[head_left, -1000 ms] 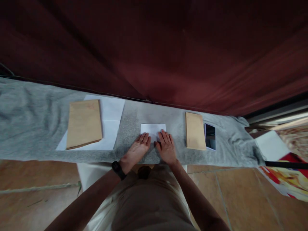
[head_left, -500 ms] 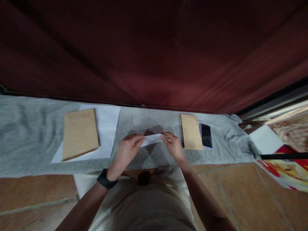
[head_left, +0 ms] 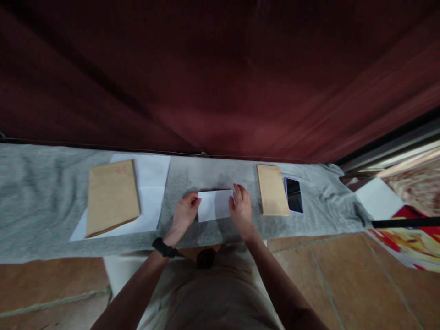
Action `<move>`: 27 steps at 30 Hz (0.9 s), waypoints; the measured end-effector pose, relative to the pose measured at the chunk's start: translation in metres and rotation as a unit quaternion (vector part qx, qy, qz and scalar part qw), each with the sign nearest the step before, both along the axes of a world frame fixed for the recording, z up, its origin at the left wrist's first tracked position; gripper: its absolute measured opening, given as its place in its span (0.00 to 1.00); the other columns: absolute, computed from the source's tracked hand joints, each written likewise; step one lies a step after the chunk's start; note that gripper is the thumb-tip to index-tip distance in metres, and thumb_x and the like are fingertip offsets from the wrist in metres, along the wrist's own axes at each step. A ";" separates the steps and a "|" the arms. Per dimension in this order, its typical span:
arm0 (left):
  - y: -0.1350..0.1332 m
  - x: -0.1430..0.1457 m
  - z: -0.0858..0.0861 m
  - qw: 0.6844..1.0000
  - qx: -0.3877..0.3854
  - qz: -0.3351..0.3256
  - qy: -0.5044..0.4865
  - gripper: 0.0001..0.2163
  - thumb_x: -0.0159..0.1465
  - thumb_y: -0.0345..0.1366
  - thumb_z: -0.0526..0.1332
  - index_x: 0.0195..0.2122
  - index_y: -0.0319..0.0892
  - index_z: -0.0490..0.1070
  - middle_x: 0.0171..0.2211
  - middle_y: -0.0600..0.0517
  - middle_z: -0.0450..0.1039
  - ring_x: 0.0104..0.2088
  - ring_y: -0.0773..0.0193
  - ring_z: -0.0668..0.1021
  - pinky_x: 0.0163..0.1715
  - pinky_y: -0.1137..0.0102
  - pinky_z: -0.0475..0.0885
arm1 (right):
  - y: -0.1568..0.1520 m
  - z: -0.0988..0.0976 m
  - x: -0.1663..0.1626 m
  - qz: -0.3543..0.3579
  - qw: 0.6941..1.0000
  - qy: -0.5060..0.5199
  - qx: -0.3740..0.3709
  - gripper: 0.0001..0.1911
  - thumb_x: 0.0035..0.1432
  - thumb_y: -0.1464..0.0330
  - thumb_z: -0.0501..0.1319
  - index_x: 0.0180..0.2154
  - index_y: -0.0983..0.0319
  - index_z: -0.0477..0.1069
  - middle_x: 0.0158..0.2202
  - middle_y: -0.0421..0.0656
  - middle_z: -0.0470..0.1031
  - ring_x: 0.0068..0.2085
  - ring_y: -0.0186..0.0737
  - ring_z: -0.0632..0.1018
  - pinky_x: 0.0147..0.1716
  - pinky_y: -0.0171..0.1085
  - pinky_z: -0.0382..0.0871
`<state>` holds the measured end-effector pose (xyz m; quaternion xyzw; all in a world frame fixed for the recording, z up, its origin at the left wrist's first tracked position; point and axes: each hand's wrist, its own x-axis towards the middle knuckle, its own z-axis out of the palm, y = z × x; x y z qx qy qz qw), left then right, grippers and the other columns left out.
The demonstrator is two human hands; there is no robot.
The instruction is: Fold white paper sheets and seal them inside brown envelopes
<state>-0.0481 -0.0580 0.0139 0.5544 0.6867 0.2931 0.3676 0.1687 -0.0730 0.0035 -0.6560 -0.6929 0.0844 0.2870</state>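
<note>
A folded sheet of white paper [head_left: 213, 206] is between my two hands over the grey cloth, its broad face turned up and a faint crease down its middle. My left hand [head_left: 184, 211] pinches the paper's left edge near the upper corner with thumb and fingertips. At the opposite edge, my right hand [head_left: 241, 208] has its thumb along the side and its fingers reaching past the upper corner, gripping the paper there. Whether the sheet rests fully on the cloth I cannot tell.
Left on the grey cloth [head_left: 44, 201], a large brown envelope stack [head_left: 112, 197] lies over white sheets [head_left: 153, 197]. Right of my hands are smaller brown envelopes [head_left: 273, 190] and a phone [head_left: 294, 196]. A dark red panel [head_left: 220, 91] rises behind the narrow surface.
The paper has tilted from nearly edge-on to showing its broad face. My left hand has shifted right and my right hand slightly left, so they are closer together.
</note>
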 end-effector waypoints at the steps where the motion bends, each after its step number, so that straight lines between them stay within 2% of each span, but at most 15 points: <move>1: 0.001 -0.001 0.000 1.000 -0.004 -0.006 0.009 0.05 0.62 0.37 0.60 0.32 0.44 0.74 0.26 0.53 0.77 0.30 0.61 0.78 0.33 0.68 0.69 | -0.005 0.000 -0.004 0.020 0.999 -0.035 0.010 0.26 0.71 0.70 0.51 0.67 0.64 0.63 0.69 0.56 0.64 0.68 0.52 0.66 0.66 0.53 0.62; 4: 0.008 -0.004 0.001 0.999 -0.015 -0.028 0.031 0.07 0.64 0.36 0.59 0.35 0.43 0.77 0.31 0.50 0.80 0.32 0.59 0.80 0.34 0.68 0.70 | -0.015 -0.003 -0.019 0.106 0.992 -0.075 0.003 0.25 0.72 0.70 0.52 0.68 0.60 0.64 0.74 0.50 0.58 0.73 0.50 0.59 0.71 0.56 0.54; 6: 0.012 -0.006 0.002 0.998 -0.019 -0.039 0.046 0.08 0.65 0.36 0.59 0.38 0.43 0.78 0.34 0.48 0.82 0.33 0.59 0.81 0.36 0.67 0.71 | -0.018 -0.008 -0.030 0.155 0.985 -0.070 -0.016 0.24 0.73 0.68 0.52 0.68 0.60 0.65 0.74 0.47 0.58 0.73 0.47 0.60 0.71 0.53 0.56; 9: 0.015 -0.007 0.003 0.993 -0.026 -0.058 0.099 0.10 0.66 0.36 0.58 0.41 0.43 0.79 0.37 0.47 0.83 0.35 0.58 0.82 0.37 0.67 0.72 | -0.017 -0.014 -0.039 0.184 0.979 -0.079 -0.041 0.24 0.75 0.66 0.52 0.68 0.63 0.65 0.73 0.48 0.60 0.72 0.46 0.62 0.72 0.50 0.57; 16: 0.005 -0.001 0.002 0.981 -0.027 -0.062 0.183 0.12 0.69 0.37 0.56 0.48 0.41 0.77 0.41 0.45 0.84 0.40 0.56 0.83 0.40 0.66 0.73 | -0.019 -0.018 -0.029 0.172 0.978 -0.111 -0.045 0.25 0.75 0.61 0.54 0.69 0.61 0.63 0.73 0.47 0.61 0.72 0.48 0.63 0.72 0.52 0.54; 21: 0.001 0.000 0.006 0.977 -0.035 -0.052 0.205 0.14 0.69 0.37 0.57 0.55 0.42 0.72 0.37 0.48 0.82 0.35 0.58 0.83 0.35 0.69 0.72 | -0.024 -0.023 -0.020 0.145 0.983 -0.111 -0.036 0.26 0.75 0.63 0.54 0.70 0.61 0.62 0.73 0.47 0.61 0.72 0.48 0.63 0.73 0.52 0.53; 24: -0.006 0.001 0.011 0.962 -0.042 -0.051 0.263 0.15 0.71 0.37 0.55 0.56 0.43 0.71 0.36 0.48 0.82 0.34 0.56 0.83 0.35 0.67 0.73 | -0.025 -0.023 -0.016 0.130 0.985 -0.111 -0.037 0.27 0.75 0.64 0.52 0.71 0.64 0.60 0.73 0.48 0.60 0.72 0.48 0.63 0.73 0.51 0.53; 27: -0.016 0.011 0.013 0.943 0.023 -0.052 0.328 0.16 0.73 0.36 0.51 0.54 0.42 0.74 0.40 0.44 0.82 0.39 0.53 0.83 0.43 0.62 0.75 | -0.026 -0.023 -0.015 0.130 0.984 -0.111 -0.040 0.28 0.75 0.64 0.52 0.71 0.64 0.59 0.73 0.49 0.60 0.72 0.48 0.63 0.72 0.52 0.53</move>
